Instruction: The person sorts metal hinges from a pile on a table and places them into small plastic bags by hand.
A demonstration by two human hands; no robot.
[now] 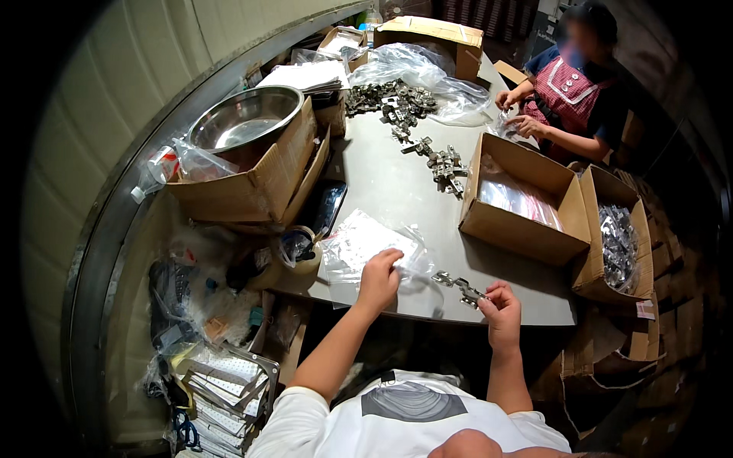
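My right hand [502, 311] pinches a metal cabinet hinge [458, 287] by one end, above the near edge of the table. The hinge stretches out to the left, toward my other hand. My left hand [382, 279] has its fingers curled on a clear plastic bag [416, 263]; its fingertips are partly hidden. Under and beyond that hand lies a stack of white-printed clear bags [365, 243]. Farther up the table are a small group of metal hinges [445, 168] and a larger heap of them [393, 99].
An open carton of flat clear bags [519, 200] stands at the right, beside a carton of bagged metal parts [617, 244]. A steel bowl [246, 122] rests on a carton at the left, near a phone [330, 206] and tape roll [301, 256]. A co-worker [569, 91] handles plastic opposite.
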